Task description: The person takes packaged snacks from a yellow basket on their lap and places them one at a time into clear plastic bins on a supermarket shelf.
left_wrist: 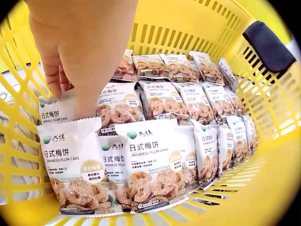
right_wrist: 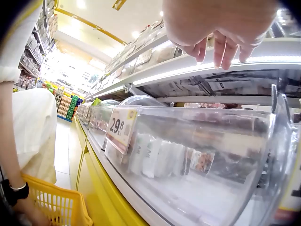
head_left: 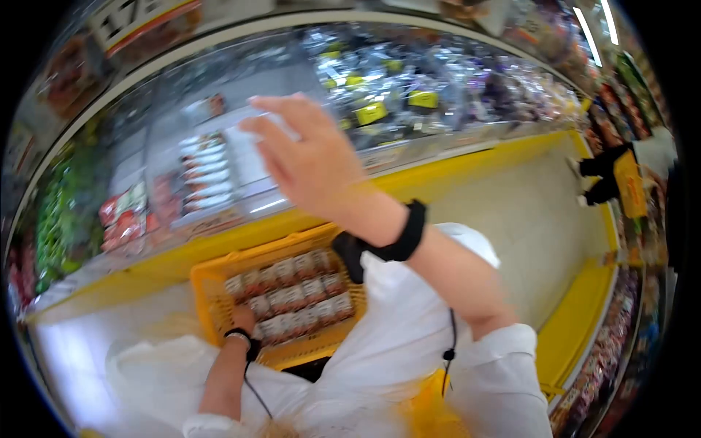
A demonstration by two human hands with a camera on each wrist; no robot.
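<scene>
In the head view, my left hand reaches into the yellow basket at its left end. Up close in the left wrist view, the left hand pinches a plum cake packet, thumb in front and fingertips behind it. Other plum cake packets stand in rows in the basket. My right hand is raised over the clear shelf bin, fingers loosely extended and nothing in them. Below the right hand, a short row of white-backed packets and one separate packet sit in the bin.
Bins on either side hold dark packets with yellow labels, red packets and green packets. A price card hangs on the bin's clear front wall. Another person stands at far right, across the aisle.
</scene>
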